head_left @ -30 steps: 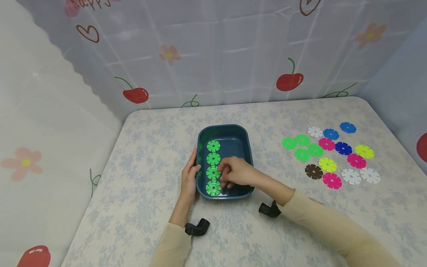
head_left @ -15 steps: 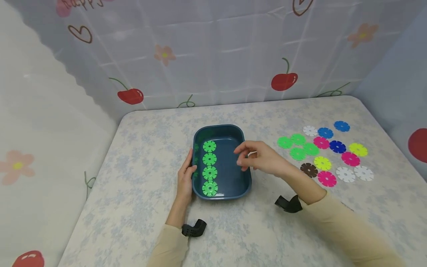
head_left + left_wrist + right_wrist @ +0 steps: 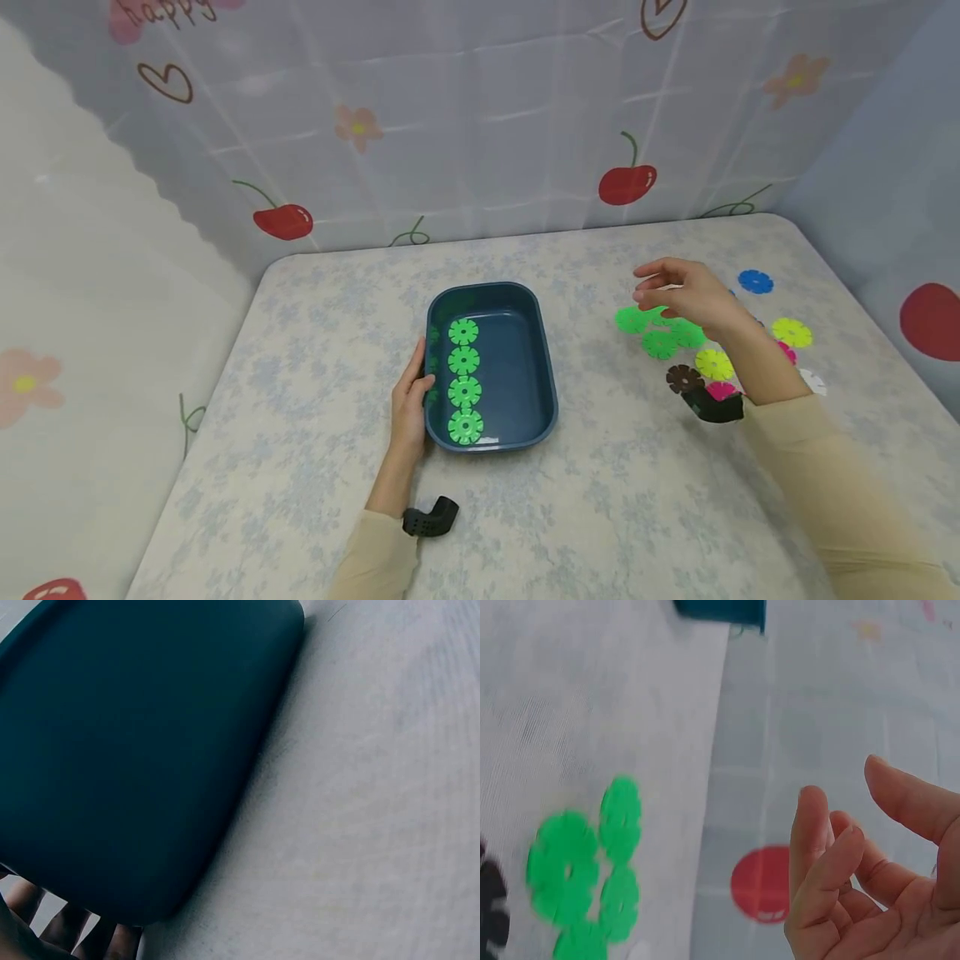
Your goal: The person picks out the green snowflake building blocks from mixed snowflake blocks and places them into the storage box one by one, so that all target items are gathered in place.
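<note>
A dark blue rectangular tray [image 3: 512,392] stands mid-table, with a column of several green notched plastic discs [image 3: 464,361] along its left inner side. My left hand [image 3: 408,412] holds the tray's left side, its thumb at the rim and its fingers along the outer wall. In the left wrist view, the tray's wall [image 3: 142,750] fills much of the picture, and fingers show at its lower corner. To the right, my right hand [image 3: 690,296] hovers above a cluster of green discs [image 3: 660,344], fingers loosely bent and apart from the thumb, nothing between them.
Beside the green cluster lie a brown disc [image 3: 685,379], yellow discs [image 3: 715,364], pink discs [image 3: 722,391] and a blue disc [image 3: 755,282]. The right hand and forearm hide some discs. A printed curtain [image 3: 480,125] hangs behind the table's far edge.
My right hand has left the tray's inside and moved right, to above the loose discs. The left hand stays at the tray. The green column looks the same; the head view has shifted slightly.
</note>
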Action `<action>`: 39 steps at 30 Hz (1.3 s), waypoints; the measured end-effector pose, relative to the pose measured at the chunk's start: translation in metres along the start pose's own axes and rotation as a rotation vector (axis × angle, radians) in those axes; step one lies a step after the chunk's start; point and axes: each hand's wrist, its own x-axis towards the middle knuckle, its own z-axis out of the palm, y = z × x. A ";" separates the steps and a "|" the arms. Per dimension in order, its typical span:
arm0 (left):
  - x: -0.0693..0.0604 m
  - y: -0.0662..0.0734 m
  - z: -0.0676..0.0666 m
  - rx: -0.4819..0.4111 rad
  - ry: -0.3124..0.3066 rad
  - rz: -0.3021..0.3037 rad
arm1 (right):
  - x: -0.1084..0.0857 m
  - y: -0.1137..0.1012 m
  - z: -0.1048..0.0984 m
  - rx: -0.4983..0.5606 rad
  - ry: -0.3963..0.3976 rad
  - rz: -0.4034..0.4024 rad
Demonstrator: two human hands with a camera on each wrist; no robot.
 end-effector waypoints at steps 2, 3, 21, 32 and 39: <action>0.000 0.000 0.000 -0.001 -0.005 0.002 | 0.001 0.011 -0.011 -0.006 0.025 0.029; -0.001 0.000 0.000 -0.001 -0.008 0.005 | 0.001 0.017 -0.015 -0.014 0.037 0.042; -0.001 -0.001 -0.001 0.004 -0.016 0.017 | -0.006 0.093 -0.033 -0.096 0.074 0.152; -0.001 -0.002 0.000 0.005 -0.013 0.015 | -0.004 0.107 -0.024 -0.129 0.048 0.170; -0.001 -0.001 -0.001 0.000 -0.012 0.014 | 0.000 0.110 -0.019 -0.261 0.055 0.177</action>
